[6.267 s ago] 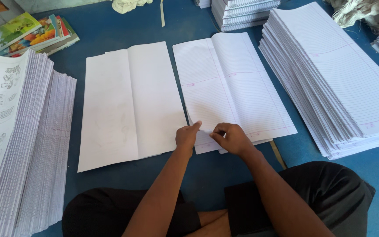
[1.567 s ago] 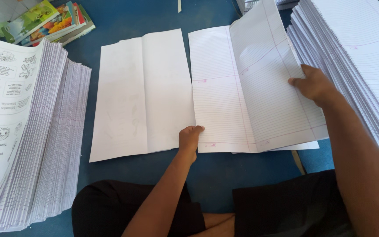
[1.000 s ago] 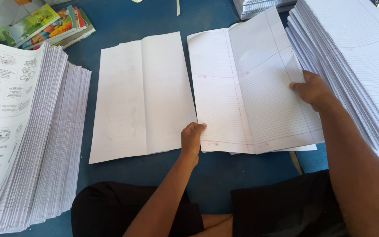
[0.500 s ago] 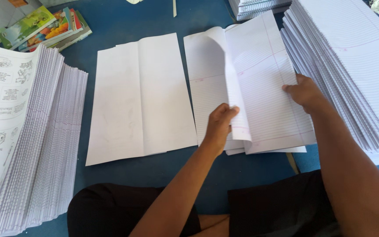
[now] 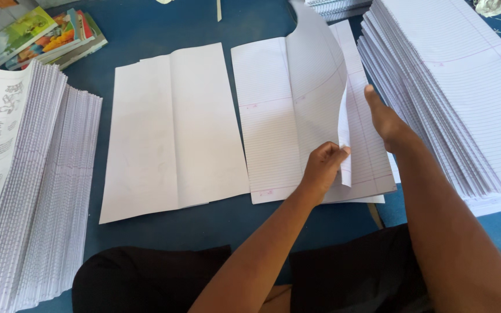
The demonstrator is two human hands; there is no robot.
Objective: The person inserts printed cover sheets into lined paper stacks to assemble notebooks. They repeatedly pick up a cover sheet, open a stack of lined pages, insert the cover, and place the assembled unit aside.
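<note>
- My left hand [image 5: 323, 165] was at centre frame, thumb and fingers pinched together on the lower edge of a lined sheet [image 5: 320, 87].
- That lined sheet was lifted and curling upward, its top corner reaching the upper edge of the frame; its lower edge stood off the paper below.
- Under it lay the small lined pile [image 5: 273, 133], flat on the blue floor [image 5: 163, 23], centre right of the frame.
- My right hand [image 5: 387, 119] was just right of the lifted sheet, fingers stretched out flat and together, pressing on the right part of the small lined pile; it gripped nothing.
- The two hands were near each other, apart, with the curled sheet between them.
- Left of the lined pile, just beside it but not touching, lay a plain white folded sheet [image 5: 172, 130], flat, with lengthwise creases showing.
- At right of the frame, a tall stack of lined paper [image 5: 459, 87], fanned at its left side, close to my right wrist.
- At left of the frame, a tall stack of printed pages [image 5: 18, 174] with small drawings on top, fanned at its right side.
- In the upper left corner, a few colourful booklets [image 5: 42, 37] lay stacked on the floor.
- At the bottom of the frame, my dark-clothed legs [image 5: 163, 278], crossed, both forearms reaching out over them.
</note>
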